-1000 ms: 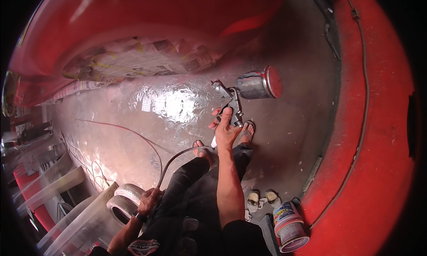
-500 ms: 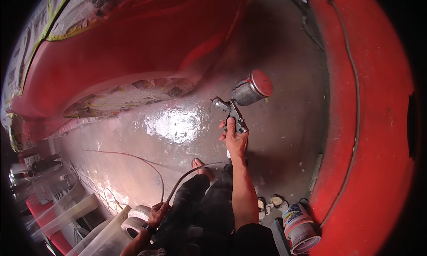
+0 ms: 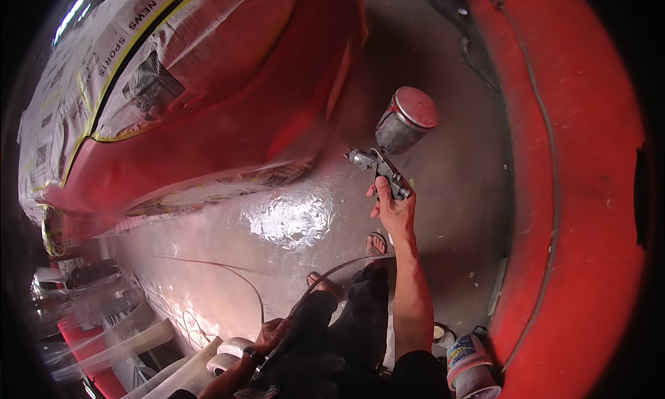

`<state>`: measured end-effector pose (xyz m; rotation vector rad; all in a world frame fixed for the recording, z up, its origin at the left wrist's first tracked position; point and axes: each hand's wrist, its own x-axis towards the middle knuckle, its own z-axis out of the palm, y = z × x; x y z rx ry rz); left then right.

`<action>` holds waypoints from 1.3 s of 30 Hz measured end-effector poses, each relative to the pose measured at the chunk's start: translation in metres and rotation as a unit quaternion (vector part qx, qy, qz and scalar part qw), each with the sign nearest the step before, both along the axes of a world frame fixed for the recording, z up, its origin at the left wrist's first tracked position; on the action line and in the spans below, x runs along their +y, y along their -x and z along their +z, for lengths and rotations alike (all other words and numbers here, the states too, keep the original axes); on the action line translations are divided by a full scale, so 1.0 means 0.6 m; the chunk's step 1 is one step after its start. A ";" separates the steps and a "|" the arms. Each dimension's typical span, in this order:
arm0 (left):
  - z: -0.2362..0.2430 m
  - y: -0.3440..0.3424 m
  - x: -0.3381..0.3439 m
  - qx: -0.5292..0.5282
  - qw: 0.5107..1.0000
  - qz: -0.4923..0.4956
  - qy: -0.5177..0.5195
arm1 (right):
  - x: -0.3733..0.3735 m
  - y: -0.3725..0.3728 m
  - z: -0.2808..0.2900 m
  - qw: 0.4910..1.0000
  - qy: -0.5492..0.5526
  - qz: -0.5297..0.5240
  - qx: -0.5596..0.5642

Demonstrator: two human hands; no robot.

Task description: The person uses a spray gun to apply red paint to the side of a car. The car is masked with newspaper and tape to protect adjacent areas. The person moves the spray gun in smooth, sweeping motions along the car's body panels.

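Observation:
A spray gun [image 3: 379, 165] with a metal cup and red-stained lid on top is in my right hand [image 3: 397, 208], the fingers wrapped round its handle. Its nozzle points left, toward a red car panel [image 3: 228, 156] and stands apart from it. Newspaper and yellow tape [image 3: 59, 125] cover the car's other parts and the wheel opening. Low at the left, my left hand [image 3: 271, 335] is closed round a dark air hose [image 3: 315, 281], which arcs across my legs to behind my right forearm. Where it joins the gun is hidden.
A red wall [image 3: 582, 191] with a cable running along it curves down the right side. Stacked buckets [image 3: 471, 364] stand at its foot. Tyres [image 3: 232, 354] and clear sheeting lie at the lower left. More hose [image 3: 208, 262] loops over the shiny floor [image 3: 291, 219].
My right hand and the spray gun have moved right and slightly up. My left hand has shifted right with the hose. The view has turned, showing more of the papered car; my feet have stepped.

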<state>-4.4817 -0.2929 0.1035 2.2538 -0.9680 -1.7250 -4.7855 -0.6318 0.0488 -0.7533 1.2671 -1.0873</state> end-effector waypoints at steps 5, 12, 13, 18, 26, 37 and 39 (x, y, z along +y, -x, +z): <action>-0.009 0.008 -0.009 -0.012 1.000 0.007 0.014 | -0.010 -0.028 0.058 0.998 0.005 -0.064 0.009; -0.001 -0.013 -0.029 0.006 0.999 0.021 0.050 | -0.012 -0.041 0.155 0.997 0.053 0.052 -0.014; -0.001 -0.015 -0.037 0.010 0.999 0.025 0.044 | -0.021 -0.047 0.137 0.994 0.096 0.020 0.052; -0.052 -0.016 -0.046 0.010 0.997 0.045 0.062 | -0.039 -0.055 0.139 0.980 0.135 -0.045 0.142; -0.053 0.028 -0.053 -0.053 0.998 0.024 0.000 | 0.099 -0.055 0.090 0.932 0.222 0.277 0.079; -0.022 0.221 -0.215 -0.094 0.990 -0.010 -0.107 | -0.047 0.118 -0.010 0.937 0.058 0.343 0.029; -0.025 0.239 -0.242 -0.099 0.986 -0.037 -0.127 | -0.104 0.149 -0.068 0.964 0.048 0.260 -0.019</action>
